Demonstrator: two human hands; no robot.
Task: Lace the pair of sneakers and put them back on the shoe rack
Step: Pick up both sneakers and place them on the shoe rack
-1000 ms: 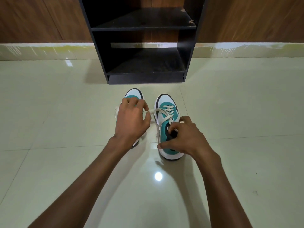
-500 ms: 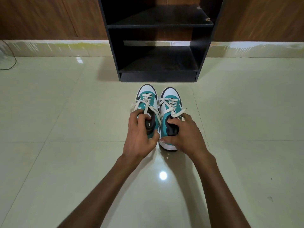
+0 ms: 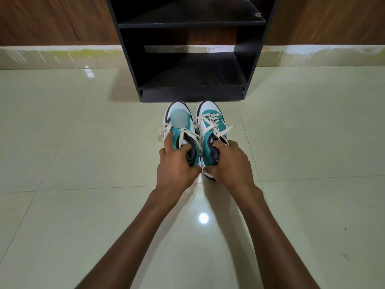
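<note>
Gripping the pair by their heels, the left hand (image 3: 175, 163) curls its fingers into the collar of the left sneaker (image 3: 181, 130) while the right hand (image 3: 229, 161) hooks into the opening of the right sneaker (image 3: 210, 124), thumb low against the white sole. The two shoes sit side by side and touching, toes pointing at the black shoe rack (image 3: 191, 80) that stands just beyond them on the pale tiled floor (image 3: 83, 163). White laces (image 3: 210, 122) cross the right shoe's eyelets, with loose ends trailing outward on both shoes, so the lacing looks finished or nearly so, and the step in hand appears to be the carry to the rack. The next move likely calls for raising both shoes together, keeping them level, and sliding them toe-first onto the bottom shelf (image 3: 193, 74) without the dangling ends snagging its front lip. Whether the soles rest on the floor or are already lifted is hard to tell. The left shoe's toe area is smeared by a blur patch, hiding its upper lacing; both heels are covered by the hands, and the rack's top is cut off.
</note>
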